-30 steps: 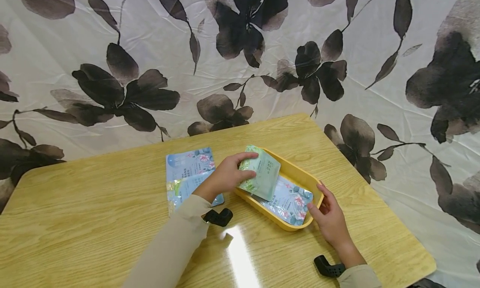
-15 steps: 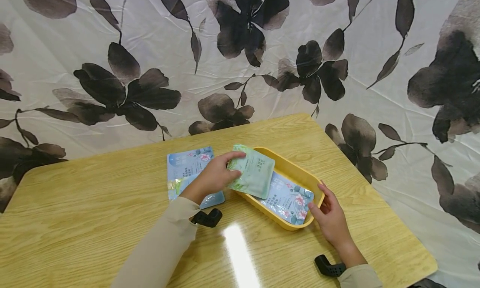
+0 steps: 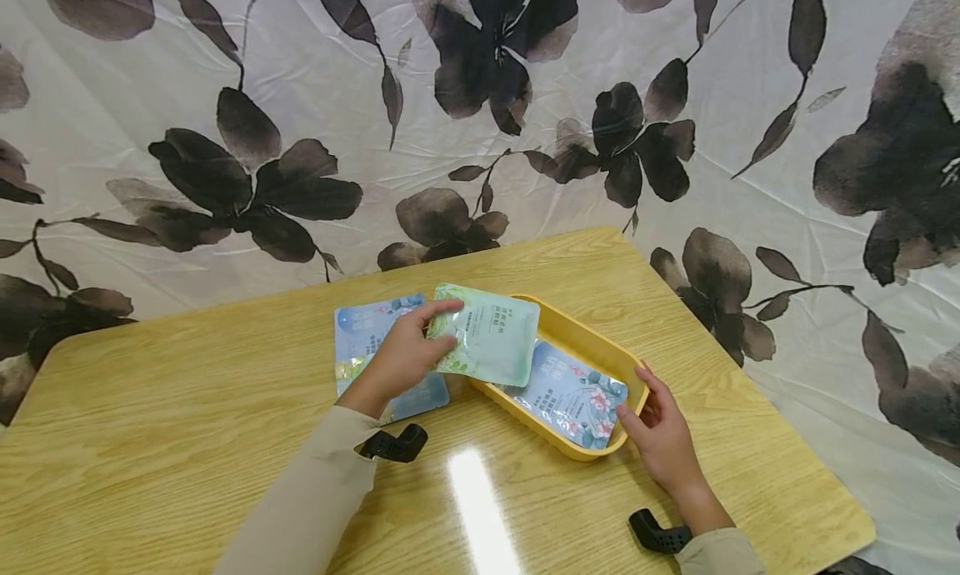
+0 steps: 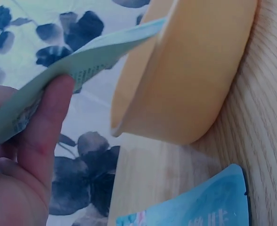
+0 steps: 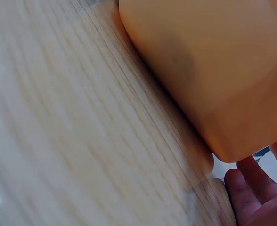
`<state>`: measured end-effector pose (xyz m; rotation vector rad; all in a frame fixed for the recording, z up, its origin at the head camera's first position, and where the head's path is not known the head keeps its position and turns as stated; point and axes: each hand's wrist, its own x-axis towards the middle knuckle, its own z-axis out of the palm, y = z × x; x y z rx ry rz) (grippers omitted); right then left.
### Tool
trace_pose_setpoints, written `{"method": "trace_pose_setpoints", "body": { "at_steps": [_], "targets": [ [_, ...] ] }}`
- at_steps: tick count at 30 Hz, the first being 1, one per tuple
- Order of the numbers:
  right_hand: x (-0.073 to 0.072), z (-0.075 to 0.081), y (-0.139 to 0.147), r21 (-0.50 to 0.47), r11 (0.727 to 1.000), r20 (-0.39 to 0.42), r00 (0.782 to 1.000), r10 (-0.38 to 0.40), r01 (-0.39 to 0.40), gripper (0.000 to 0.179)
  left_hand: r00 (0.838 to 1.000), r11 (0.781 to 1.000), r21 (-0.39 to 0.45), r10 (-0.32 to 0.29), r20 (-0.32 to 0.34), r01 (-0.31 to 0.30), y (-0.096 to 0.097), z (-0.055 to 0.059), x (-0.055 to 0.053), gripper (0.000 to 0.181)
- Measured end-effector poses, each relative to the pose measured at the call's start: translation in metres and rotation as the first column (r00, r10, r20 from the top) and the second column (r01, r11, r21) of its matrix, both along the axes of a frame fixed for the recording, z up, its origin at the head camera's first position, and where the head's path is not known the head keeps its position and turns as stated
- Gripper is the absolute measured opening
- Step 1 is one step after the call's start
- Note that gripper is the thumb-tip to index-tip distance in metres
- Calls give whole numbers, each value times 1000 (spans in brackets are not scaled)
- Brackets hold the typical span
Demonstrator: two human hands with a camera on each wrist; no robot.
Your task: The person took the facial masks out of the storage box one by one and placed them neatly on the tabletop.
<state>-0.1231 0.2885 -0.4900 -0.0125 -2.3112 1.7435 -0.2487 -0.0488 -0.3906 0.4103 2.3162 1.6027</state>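
Note:
My left hand [image 3: 401, 350] pinches a green face mask packet [image 3: 491, 337] by its left edge, thumb below and fingers above. In the left wrist view the packet [image 4: 101, 52] tilts, its far end over the rim of a yellow plastic basket [image 4: 185, 80]. Inside the basket [image 3: 600, 342] lies a blue flowered face mask packet [image 3: 581, 400], partly covered by the green one. At the basket's near right end, my right hand [image 3: 663, 442] grips the rim with thumb and fingers. Under my left hand, more blue packets [image 3: 363, 321] overlap on the table, partly hidden.
The wooden table [image 3: 187, 425] has its far edge against a flowered curtain [image 3: 337, 100]. Its right edge slants down past the basket. A black camera mount [image 3: 397, 443] sits on the left wrist, and a similar mount [image 3: 656, 532] on the right.
My left hand has moved left with the green packet, which has turned flatter and uncovered more of the blue packet in the basket. The right hand and basket stay where they were.

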Motion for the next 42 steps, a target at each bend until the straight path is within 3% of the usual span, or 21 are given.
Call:
{"method": "trace_pose_setpoints", "body": {
  "at_steps": [8, 16, 29, 34, 42],
  "targets": [
    [0, 1, -1, 0, 1000, 7, 1000, -1, 1, 62, 999, 992, 111, 53, -7, -52, -22, 0, 8, 53],
    [0, 2, -2, -4, 1000, 15, 1000, 1, -1, 62, 992, 979, 165, 125, -30, -118, -45, -5, 26, 53],
    [0, 2, -3, 0, 1000, 34, 999, -2, 2, 63, 961, 960, 51, 276, -23, -275, -83, -22, 64, 52],
    [0, 3, -4, 0, 1000, 36, 999, -9, 9, 63, 957, 957, 2, 290, 15, -290, -95, -33, 78, 53],
    [0, 3, -4, 26, 999, 39, 999, -30, 29, 63, 953, 956, 13, 289, 92, -292, -97, -53, 97, 55]
  ]
}}
